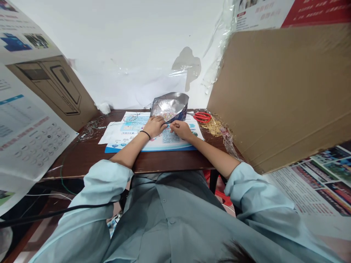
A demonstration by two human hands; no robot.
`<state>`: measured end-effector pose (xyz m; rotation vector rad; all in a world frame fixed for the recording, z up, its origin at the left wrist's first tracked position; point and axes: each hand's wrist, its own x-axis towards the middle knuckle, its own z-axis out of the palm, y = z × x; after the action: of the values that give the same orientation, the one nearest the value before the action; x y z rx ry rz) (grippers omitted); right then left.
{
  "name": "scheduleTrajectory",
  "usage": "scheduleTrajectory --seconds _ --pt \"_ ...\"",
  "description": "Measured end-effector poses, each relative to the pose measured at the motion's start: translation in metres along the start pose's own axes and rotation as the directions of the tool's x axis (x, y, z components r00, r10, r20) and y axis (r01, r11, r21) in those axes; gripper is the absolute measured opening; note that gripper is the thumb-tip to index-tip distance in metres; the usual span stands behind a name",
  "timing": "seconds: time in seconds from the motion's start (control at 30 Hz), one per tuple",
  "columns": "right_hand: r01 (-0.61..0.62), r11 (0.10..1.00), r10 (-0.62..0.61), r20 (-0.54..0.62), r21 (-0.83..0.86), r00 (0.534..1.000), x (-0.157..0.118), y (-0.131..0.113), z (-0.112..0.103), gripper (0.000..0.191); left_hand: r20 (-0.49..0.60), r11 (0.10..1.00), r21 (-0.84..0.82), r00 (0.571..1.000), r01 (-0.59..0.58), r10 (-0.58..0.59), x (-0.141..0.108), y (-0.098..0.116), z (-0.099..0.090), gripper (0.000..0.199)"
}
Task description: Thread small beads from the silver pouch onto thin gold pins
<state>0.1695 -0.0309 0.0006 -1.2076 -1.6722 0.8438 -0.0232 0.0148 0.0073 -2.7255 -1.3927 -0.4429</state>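
My left hand (155, 126), with a dark band at its wrist, is at the near left edge of an open foil bag (179, 99). Its fingers bend toward the thumb; whatever they pinch is too small to see. Small, multicoloured bits, bead-like in look, lie inside the silver-lined bag (164, 110). Just right of it, my right hand (180, 129) has its fingers curled into a pinch close in front of the bag. Between the two hands there is a narrow gap, and anything held there cannot be made out. Printed sheets (126, 142) lie under both hands.
Red-handled scissors (202, 117) and a heap of thin golden sticks (213, 128) lie right of the bag. Tangled clear thread (91, 129) is at the table's left. Cardboard panels (285, 95) wall in both sides, with a white wall (131, 44) behind. A black cable (68, 209) crosses my left sleeve.
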Motion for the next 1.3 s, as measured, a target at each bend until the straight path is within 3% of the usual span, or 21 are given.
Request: scheduleTrajectory --seconds 0.33,0.63,0.97,1.17,1.3 --pt "0.009 1.000 -0.009 0.007 -0.006 1.000 0.001 0.003 -0.001 0.018 -0.003 0.999 -0.046 1.000 0.019 -0.019 0.002 -0.004 -0.004 0.047" --pt "0.017 1.000 -0.017 0.012 -0.010 1.000 0.001 0.002 0.000 0.020 0.011 0.994 -0.063 0.996 0.087 -0.087 0.002 0.004 0.006 0.045" --pt "0.009 1.000 -0.010 0.033 0.021 0.999 0.001 0.001 -0.001 0.018 -0.047 0.994 -0.065 0.994 0.091 -0.094 0.005 0.002 0.006 0.045" --pt "0.012 1.000 -0.013 0.024 0.026 1.000 0.001 0.001 0.000 0.018 -0.185 0.963 -0.258 0.975 0.075 -0.125 0.007 -0.004 0.005 0.043" --pt "0.027 1.000 -0.028 0.020 0.011 0.999 0.000 0.001 -0.001 0.017 -0.299 0.877 -0.462 0.909 0.128 -0.290 0.007 -0.006 0.002 0.033"
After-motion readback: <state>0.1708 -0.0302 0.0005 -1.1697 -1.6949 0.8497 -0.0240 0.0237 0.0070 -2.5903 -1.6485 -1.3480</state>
